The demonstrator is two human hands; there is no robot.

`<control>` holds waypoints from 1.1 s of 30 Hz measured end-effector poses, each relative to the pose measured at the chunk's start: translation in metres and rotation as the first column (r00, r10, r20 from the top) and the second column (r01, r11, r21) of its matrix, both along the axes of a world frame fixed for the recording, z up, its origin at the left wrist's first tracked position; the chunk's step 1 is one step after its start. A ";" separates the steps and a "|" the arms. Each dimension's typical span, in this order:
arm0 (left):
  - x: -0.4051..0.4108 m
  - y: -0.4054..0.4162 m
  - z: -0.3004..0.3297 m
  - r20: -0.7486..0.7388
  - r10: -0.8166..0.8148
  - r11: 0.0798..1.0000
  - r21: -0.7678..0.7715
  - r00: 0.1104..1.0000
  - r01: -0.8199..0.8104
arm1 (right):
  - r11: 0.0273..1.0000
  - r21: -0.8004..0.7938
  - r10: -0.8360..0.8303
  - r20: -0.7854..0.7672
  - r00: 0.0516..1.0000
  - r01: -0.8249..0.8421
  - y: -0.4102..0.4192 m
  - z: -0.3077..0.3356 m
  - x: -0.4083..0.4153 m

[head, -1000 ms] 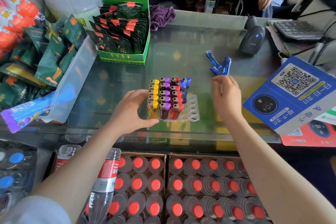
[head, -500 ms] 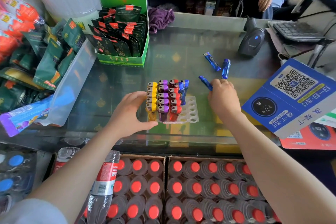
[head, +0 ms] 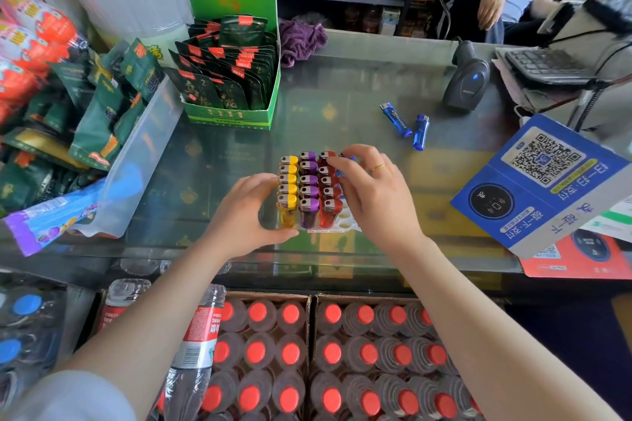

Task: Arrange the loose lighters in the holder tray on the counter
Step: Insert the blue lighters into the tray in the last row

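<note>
Lighters stand upright in the white holder tray (head: 345,226) at the middle of the frame on the glass worktop (head: 342,106): a yellow row (head: 286,181), a purple row (head: 308,179) and a red row (head: 329,181). My left hand (head: 244,215) grips the tray's left side, thumb at the front edge. My right hand (head: 372,191) is over the tray's right part, fingers curled; a little blue shows under them, but I cannot tell if they pinch a lighter. Two blue lighters (head: 396,120) (head: 420,131) lie loose in the upper right, near the black scanner (head: 466,85).
</note>
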State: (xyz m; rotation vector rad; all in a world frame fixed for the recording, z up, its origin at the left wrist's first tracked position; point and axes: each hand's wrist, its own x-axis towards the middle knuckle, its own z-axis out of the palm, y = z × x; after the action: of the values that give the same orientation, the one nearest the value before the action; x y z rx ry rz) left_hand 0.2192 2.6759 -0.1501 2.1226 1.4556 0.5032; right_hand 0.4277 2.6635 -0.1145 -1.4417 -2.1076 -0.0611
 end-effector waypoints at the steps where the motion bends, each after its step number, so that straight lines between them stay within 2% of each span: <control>1: 0.000 0.000 0.000 -0.001 -0.001 1.000 0.000 1.000 0.001 | 1.000 0.002 -0.007 0.001 1.000 0.007 0.000 0.000 -0.001; 7: -0.001 0.002 -0.002 -0.013 0.000 1.000 -0.004 1.000 0.000 | 0.998 0.037 -0.054 0.055 0.997 0.052 0.004 0.000 0.002; 15: -0.001 0.002 -0.002 -0.022 0.003 1.000 -0.008 1.000 -0.003 | 0.993 0.063 -0.098 -0.075 0.992 0.103 0.001 -0.005 0.011; 21: 0.000 0.001 -0.001 -0.029 0.010 1.000 -0.014 1.000 -0.010 | 0.994 0.093 -0.052 -0.041 0.998 0.056 0.005 -0.002 0.005; 22: 0.000 0.001 -0.001 -0.030 0.009 1.000 -0.016 1.000 -0.009 | 0.995 0.086 -0.047 -0.086 0.995 0.055 0.004 -0.002 0.006; 24: 0.000 0.002 -0.002 -0.030 0.005 1.000 -0.020 1.000 -0.005 | 0.996 0.041 -0.066 -0.289 0.955 0.081 0.002 -0.004 0.011; 26: -0.001 0.002 -0.002 -0.032 0.004 1.000 -0.023 0.999 -0.005 | 0.980 -0.018 -0.180 -0.478 0.859 0.196 0.003 -0.009 0.022; 27: -0.002 0.002 -0.003 -0.035 0.002 1.000 -0.024 0.999 -0.003 | 0.960 -0.078 -0.271 -0.512 0.815 0.270 0.007 -0.013 0.029; 28: -0.002 0.002 -0.002 -0.036 0.002 1.000 -0.027 0.999 -0.003 | 0.932 -0.161 -0.360 -0.494 0.791 0.324 0.012 -0.019 0.037; 30: -0.001 0.001 -0.001 -0.035 0.003 0.999 -0.031 0.999 -0.004 | 0.877 -0.325 -0.461 -0.356 0.813 0.355 0.022 -0.030 0.048; 33: 0.000 0.000 0.001 -0.035 0.001 1.000 -0.027 0.999 -0.002 | 0.831 -0.418 -0.465 -0.157 0.871 0.368 0.030 -0.039 0.054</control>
State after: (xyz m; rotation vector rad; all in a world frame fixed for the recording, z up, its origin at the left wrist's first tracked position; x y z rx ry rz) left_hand 0.2193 2.6763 -0.1492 2.1195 1.4748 0.4459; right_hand 0.4816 2.6931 -0.1531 -2.0083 -1.6136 0.3615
